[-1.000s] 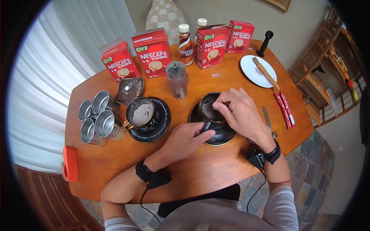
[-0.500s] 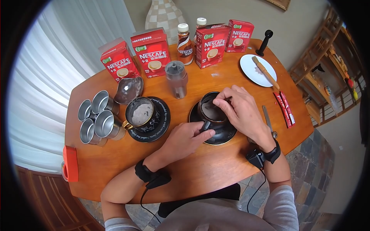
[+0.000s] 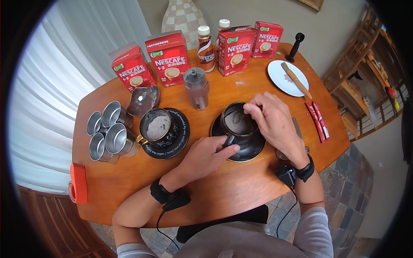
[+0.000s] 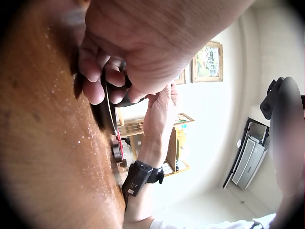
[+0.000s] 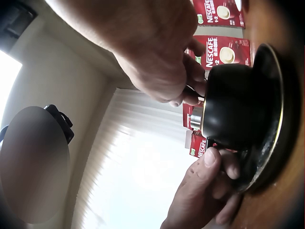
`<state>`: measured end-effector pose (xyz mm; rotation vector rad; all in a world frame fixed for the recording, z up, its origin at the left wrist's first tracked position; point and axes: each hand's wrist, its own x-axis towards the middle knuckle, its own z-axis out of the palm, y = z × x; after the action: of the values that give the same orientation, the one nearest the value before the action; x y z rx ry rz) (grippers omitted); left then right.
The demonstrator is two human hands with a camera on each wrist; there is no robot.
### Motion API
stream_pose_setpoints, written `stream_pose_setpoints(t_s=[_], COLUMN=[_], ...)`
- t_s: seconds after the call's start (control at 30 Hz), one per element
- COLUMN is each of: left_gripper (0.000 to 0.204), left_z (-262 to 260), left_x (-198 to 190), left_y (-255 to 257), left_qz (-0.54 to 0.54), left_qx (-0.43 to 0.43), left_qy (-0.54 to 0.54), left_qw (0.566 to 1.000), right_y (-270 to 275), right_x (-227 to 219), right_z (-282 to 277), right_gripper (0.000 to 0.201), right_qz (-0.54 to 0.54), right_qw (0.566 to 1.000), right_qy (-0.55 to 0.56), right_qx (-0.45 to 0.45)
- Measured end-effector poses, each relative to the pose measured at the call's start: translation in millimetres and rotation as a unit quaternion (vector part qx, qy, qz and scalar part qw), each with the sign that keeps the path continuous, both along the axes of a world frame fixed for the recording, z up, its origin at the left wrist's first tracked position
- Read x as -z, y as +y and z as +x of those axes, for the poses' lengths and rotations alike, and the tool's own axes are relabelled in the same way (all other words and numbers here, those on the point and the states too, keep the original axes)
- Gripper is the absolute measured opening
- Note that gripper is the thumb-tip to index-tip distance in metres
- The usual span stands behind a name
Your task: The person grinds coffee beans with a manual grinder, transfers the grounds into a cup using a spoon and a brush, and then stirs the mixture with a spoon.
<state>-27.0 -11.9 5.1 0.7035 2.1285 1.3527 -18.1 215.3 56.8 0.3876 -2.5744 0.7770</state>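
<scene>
A black cup [image 3: 243,138] with a gold rim stands on a black saucer [image 3: 248,155], with greyish-brown, frothy liquid inside. My left hand [image 3: 210,152] grips the cup's handle between thumb and fingers. Over the cup's right rim, my right hand [image 3: 277,120] pinches a thin dark utensil [image 5: 194,89] that leads to the cup's mouth; its lower end is hidden. To the left, a second black cup [image 3: 148,139] with a gold handle holds pale froth on a lettered black saucer [image 3: 183,142].
Several metal cups [image 3: 117,139] stand at the left beside a shiny dish [image 3: 143,101]. A grinder [image 3: 197,90] stands behind the cups, with red Nescafe boxes [image 3: 172,62] and bottles [image 3: 205,51] at the back. Rightward are a white plate [image 3: 275,77] with a brush [image 3: 294,79] and red sachets [image 3: 319,122].
My right hand has shifted right and slightly away from me along the cup's rim, uncovering more of the liquid. My left hand keeps its grip on the handle.
</scene>
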Motion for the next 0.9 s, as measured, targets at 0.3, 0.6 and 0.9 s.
stream_pose_setpoints(t_s=[0.3,0.6,0.9], left_gripper=[0.034,0.034,0.034], left_z=[-0.6,0.4,2.4], left_x=[0.1,-3.2,-9.4], left_y=[-0.6,0.0,2.8], left_qz=[-0.011,-0.011,0.005], left_qx=[-0.003,-0.003,-0.017], left_qy=[0.0,-0.014,-0.039], left_qw=[1.0,1.0,0.999], right_y=[-2.4,0.4,3.0], right_x=[-4.7,-1.3,-13.6], right_z=[3.7,0.4,2.8], right_gripper=[0.021,0.022,0.025], right_qz=[0.021,-0.019,-0.015], right_qw=[1.0,0.999,0.997], right_qy=[-0.005,-0.033,-0.075], right_qx=[-0.002,-0.035,0.009])
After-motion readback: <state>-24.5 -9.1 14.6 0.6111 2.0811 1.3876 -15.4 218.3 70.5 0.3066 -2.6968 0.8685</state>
